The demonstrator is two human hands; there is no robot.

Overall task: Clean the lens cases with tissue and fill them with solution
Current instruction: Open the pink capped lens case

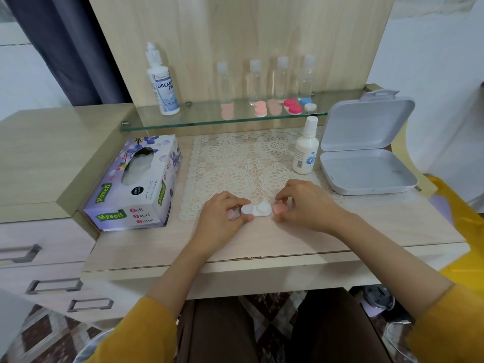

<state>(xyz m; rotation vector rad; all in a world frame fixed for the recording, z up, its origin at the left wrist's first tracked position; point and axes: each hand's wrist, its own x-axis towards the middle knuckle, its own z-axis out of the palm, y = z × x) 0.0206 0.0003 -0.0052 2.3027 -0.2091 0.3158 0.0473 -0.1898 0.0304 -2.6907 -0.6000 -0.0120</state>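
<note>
A white lens case (pixel 256 209) lies on the front edge of the lace mat, between my hands. My left hand (pixel 222 214) curls its fingers round a pale pink cap (pixel 231 213) at the case's left end. My right hand (pixel 303 203) pinches a salmon pink cap (pixel 279 208) just right of the case. A tissue box (pixel 136 184) printed with purple flowers stands to the left. A small white solution bottle (pixel 306 150) stands capped at the mat's right edge. A taller solution bottle (pixel 162 82) is on the glass shelf.
On the glass shelf (pixel 209 121) stand several clear travel bottles (pixel 255 81) and more lens cases in pink (pixel 260 109), red (pixel 293 106) and blue-white (pixel 307 104). An open grey plastic box (pixel 366 158) sits at the right. Drawers (pixel 39 258) are at the left.
</note>
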